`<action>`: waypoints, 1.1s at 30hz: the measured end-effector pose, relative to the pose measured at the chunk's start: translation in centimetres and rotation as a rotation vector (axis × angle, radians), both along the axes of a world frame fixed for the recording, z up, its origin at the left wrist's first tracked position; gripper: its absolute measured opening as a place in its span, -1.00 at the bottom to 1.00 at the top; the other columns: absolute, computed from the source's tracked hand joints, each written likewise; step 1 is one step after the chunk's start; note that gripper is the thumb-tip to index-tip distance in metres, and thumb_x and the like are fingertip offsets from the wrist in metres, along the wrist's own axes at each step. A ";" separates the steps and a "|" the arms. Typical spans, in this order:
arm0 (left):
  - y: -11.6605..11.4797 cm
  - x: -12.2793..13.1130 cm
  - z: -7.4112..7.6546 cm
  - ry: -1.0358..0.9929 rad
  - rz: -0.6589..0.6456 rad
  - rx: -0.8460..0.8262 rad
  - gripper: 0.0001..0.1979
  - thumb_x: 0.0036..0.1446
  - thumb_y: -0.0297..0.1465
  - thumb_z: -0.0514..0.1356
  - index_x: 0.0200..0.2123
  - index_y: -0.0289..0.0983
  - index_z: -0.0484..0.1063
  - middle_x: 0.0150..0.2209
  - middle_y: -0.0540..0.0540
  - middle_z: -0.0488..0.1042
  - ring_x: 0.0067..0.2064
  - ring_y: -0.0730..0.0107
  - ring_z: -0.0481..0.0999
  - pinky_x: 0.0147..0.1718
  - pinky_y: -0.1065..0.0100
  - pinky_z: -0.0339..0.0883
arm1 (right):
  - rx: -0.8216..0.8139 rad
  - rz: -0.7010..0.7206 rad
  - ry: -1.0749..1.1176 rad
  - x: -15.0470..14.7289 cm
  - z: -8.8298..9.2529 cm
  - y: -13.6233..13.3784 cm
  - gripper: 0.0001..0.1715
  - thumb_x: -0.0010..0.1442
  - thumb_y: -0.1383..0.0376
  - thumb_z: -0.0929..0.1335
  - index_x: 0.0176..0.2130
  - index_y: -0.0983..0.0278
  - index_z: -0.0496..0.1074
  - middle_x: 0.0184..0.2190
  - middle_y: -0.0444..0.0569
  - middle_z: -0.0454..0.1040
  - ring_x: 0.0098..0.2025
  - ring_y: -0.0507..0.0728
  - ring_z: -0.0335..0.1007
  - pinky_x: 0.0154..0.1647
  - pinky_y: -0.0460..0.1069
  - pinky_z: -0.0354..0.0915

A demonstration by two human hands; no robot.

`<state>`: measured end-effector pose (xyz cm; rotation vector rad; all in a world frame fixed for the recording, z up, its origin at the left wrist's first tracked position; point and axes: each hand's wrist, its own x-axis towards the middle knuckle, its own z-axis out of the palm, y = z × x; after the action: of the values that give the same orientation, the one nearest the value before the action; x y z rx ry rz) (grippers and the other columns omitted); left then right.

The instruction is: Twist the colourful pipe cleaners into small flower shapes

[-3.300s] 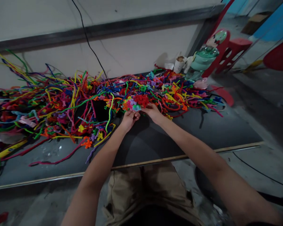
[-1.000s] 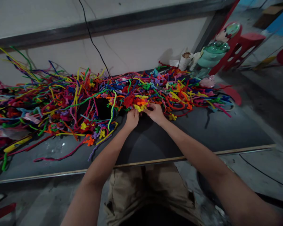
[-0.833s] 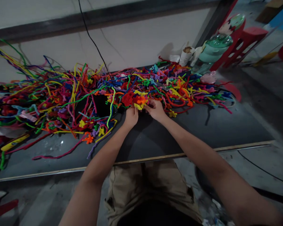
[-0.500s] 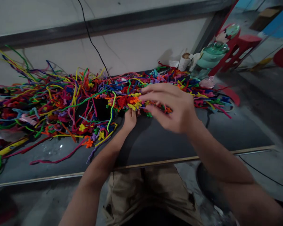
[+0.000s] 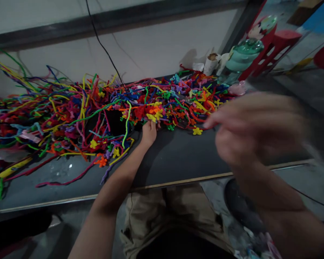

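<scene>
A big tangle of coloured pipe cleaners (image 5: 78, 111) covers the back of a dark table (image 5: 178, 158). My left hand (image 5: 149, 132) reaches into its front edge and is closed round the stems of a small bunch of pipe-cleaner flowers (image 5: 148, 113), red, orange and yellow. My right hand (image 5: 255, 126) is raised close to the camera at the right, above the table and well away from the bunch. It is smeared by motion, so its fingers do not read clearly. A loose yellow flower (image 5: 197, 131) lies on the table between the two hands.
A white paper cup (image 5: 211, 62) and a green glass jar (image 5: 239, 61) stand at the table's back right corner, with a red plastic stool (image 5: 275, 46) beyond. A black cable (image 5: 102, 46) runs down the wall. The table's pale front edge (image 5: 178, 181) lies just above my lap.
My right hand let go of the flower bunch, lifted off the table and swung right toward the camera. My left hand kept hold of the bunch in the same spot.
</scene>
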<state>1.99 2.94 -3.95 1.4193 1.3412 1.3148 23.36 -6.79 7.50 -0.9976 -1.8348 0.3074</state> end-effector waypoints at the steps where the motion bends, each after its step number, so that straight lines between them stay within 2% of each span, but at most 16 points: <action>1: 0.0 0.0 0.0 0.015 0.004 0.000 -0.56 0.35 -0.23 0.00 -0.53 -0.29 0.37 -0.58 -0.02 0.39 -0.54 0.48 0.33 -0.45 0.40 0.25 | -0.026 -0.008 0.017 -1.0 -0.1 1.9 -0.72 0.30 0.07 0.26 -0.19 0.01 0.55 -0.27 -0.08 0.58 -0.21 0.22 0.53 -0.21 0.12 0.46; 3: -0.1 -0.2 0.1 0.062 0.021 0.009 -0.59 0.34 -0.30 0.03 -0.56 -0.29 0.34 -0.59 0.00 0.36 -0.53 0.49 0.31 -0.44 0.42 0.23 | -0.147 -0.022 -0.032 -3.3 -1.5 5.3 -0.72 0.27 0.10 0.31 -0.28 0.16 0.56 -0.38 -0.05 0.57 -0.37 0.16 0.49 -0.30 0.06 0.41; 5: -0.2 -0.3 0.2 0.121 0.061 0.018 -0.59 0.30 -0.34 0.07 -0.62 -0.28 0.27 -0.62 0.03 0.29 -0.53 0.50 0.27 -0.45 0.42 0.19 | -0.301 -0.042 -0.179 -5.4 -3.8 7.9 -0.75 0.21 0.12 0.38 -0.33 0.24 0.55 -0.44 -0.02 0.57 -0.42 0.14 0.45 -0.35 0.02 0.34; 8: -0.2 -0.5 0.1 0.162 0.084 0.030 -0.57 0.28 -0.31 0.10 -0.65 -0.26 0.20 -0.65 0.06 0.20 -0.55 0.51 0.20 -0.49 0.42 0.12 | -0.346 -0.114 -0.241 -7.3 -7.4 10.0 -0.81 0.20 0.21 0.39 -0.33 0.27 0.56 -0.45 0.03 0.55 -0.39 0.17 0.45 -0.35 0.00 0.31; 11: -0.2 -0.5 0.0 0.132 0.024 0.042 -0.56 0.29 -0.20 0.10 -0.61 -0.26 0.21 -0.65 0.06 0.20 -0.56 0.52 0.18 -0.52 0.43 0.11 | -0.305 -0.117 -0.159 -7.7 -9.3 10.4 -0.84 0.18 0.26 0.40 -0.35 0.26 0.60 -0.33 0.08 0.58 -0.23 0.22 0.49 -0.21 0.06 0.35; 13: -0.1 -0.4 0.0 0.117 -0.045 0.042 -0.54 0.28 -0.12 0.09 -0.59 -0.25 0.23 -0.64 0.06 0.22 -0.57 0.51 0.21 -0.52 0.43 0.15 | -0.271 -0.133 -0.052 -7.5 -9.8 10.3 -0.85 0.15 0.25 0.44 -0.36 0.25 0.62 -0.23 0.10 0.58 -0.12 0.25 0.48 -0.09 0.10 0.37; 15: 0.0 -0.4 0.0 0.114 -0.102 0.037 -0.50 0.26 -0.04 0.08 -0.60 -0.25 0.23 -0.65 0.04 0.23 -0.56 0.49 0.25 -0.52 0.44 0.19 | -0.279 -0.119 0.076 -7.4 -10.0 10.3 -0.82 0.12 0.19 0.46 -0.40 0.24 0.63 -0.23 0.08 0.59 -0.12 0.24 0.49 -0.06 0.12 0.38; 19: -0.1 -0.5 0.2 0.042 -0.172 0.002 -0.42 0.18 0.14 0.03 -0.57 -0.24 0.25 -0.64 0.02 0.23 -0.56 0.46 0.31 -0.58 0.44 0.21 | -0.374 0.031 0.327 -7.3 -10.3 10.6 -0.59 0.07 -0.05 0.46 -0.48 0.23 0.61 -0.36 0.01 0.60 -0.28 0.19 0.52 -0.18 0.07 0.40; 22: -0.3 -0.3 0.4 -0.056 -0.268 -0.071 -0.37 0.08 0.25 0.03 -0.52 -0.24 0.27 -0.60 0.02 0.22 -0.55 0.46 0.31 -0.66 0.46 0.19 | -0.422 0.100 0.412 -7.3 -10.2 10.9 -0.45 -0.01 -0.18 0.45 -0.55 0.24 0.57 -0.46 -0.03 0.57 -0.38 0.14 0.48 -0.29 0.02 0.38; 26: -0.7 -0.1 0.6 -0.146 -0.314 -0.124 -0.37 0.06 0.25 0.07 -0.50 -0.24 0.24 -0.59 0.06 0.17 -0.55 0.50 0.30 -0.66 0.48 0.22 | -0.518 0.134 0.472 -7.2 -10.2 11.1 -0.40 -0.10 -0.23 0.46 -0.62 0.24 0.51 -0.58 -0.08 0.50 -0.49 0.08 0.41 -0.38 -0.01 0.35; 29: -0.5 -0.2 0.5 -0.168 -0.359 -0.124 -0.38 0.05 0.24 0.09 -0.51 -0.24 0.24 -0.60 0.08 0.16 -0.57 0.51 0.28 -0.65 0.48 0.22 | -0.601 0.210 0.509 -7.1 -10.3 11.1 -0.39 -0.16 -0.24 0.48 -0.60 0.23 0.48 -0.59 -0.08 0.49 -0.43 0.11 0.45 -0.30 0.02 0.40; 33: 0.0 -0.7 0.5 -0.106 -0.427 -0.128 -0.42 0.12 0.17 0.09 -0.55 -0.24 0.26 -0.63 0.05 0.20 -0.58 0.48 0.32 -0.63 0.46 0.22 | -0.561 0.221 0.535 -6.9 -10.9 11.0 -0.44 -0.14 -0.21 0.50 -0.54 0.22 0.49 -0.56 -0.05 0.51 -0.35 0.17 0.49 -0.22 0.08 0.44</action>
<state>1.29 2.98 -3.44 1.4278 0.9652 0.9890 16.44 4.20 -3.35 -0.9533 -1.3808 1.1567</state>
